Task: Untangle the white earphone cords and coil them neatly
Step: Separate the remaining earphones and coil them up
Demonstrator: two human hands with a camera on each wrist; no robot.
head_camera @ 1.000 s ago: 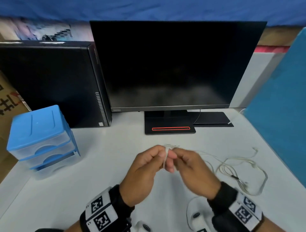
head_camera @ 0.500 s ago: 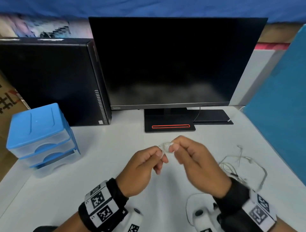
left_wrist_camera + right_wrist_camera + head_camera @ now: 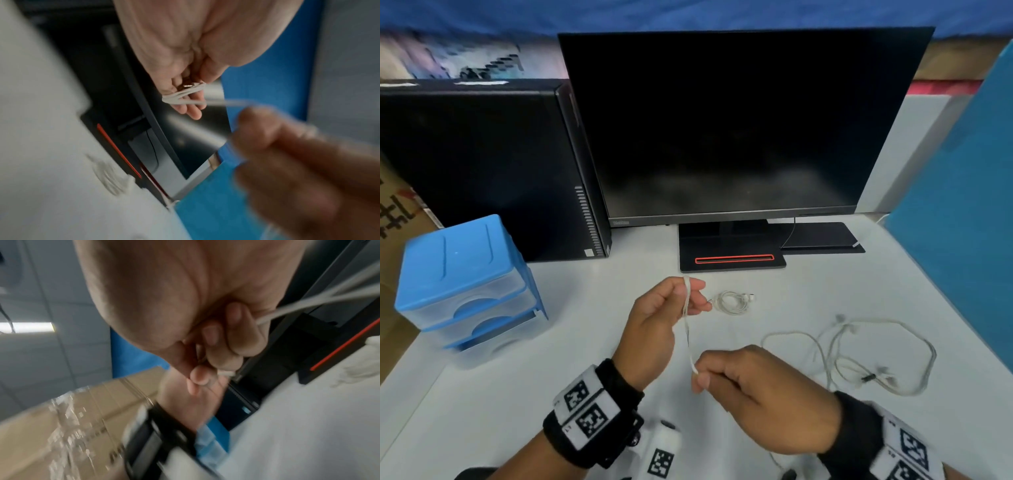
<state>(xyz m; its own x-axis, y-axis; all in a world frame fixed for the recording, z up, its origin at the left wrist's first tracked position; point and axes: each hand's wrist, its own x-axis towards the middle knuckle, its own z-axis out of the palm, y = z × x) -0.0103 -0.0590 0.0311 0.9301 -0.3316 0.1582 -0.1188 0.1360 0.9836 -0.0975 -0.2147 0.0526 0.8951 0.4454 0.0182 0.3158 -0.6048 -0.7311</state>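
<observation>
Between the two hands, a white cord [image 3: 687,322] runs taut. The left hand [image 3: 659,323] holds turns of it wound round its fingers [image 3: 192,104]; the right hand [image 3: 760,387] pinches the free end. A second ago the hands were touching; the right has since drawn back toward the body, pulling out slack for another turn. One finished coil [image 3: 732,302] lies just beyond. A loose tangle [image 3: 859,356] waits on the table [image 3: 808,294], right.

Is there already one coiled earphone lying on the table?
Yes, a small coiled earphone lies on the table, in front of the monitor stand.
</observation>
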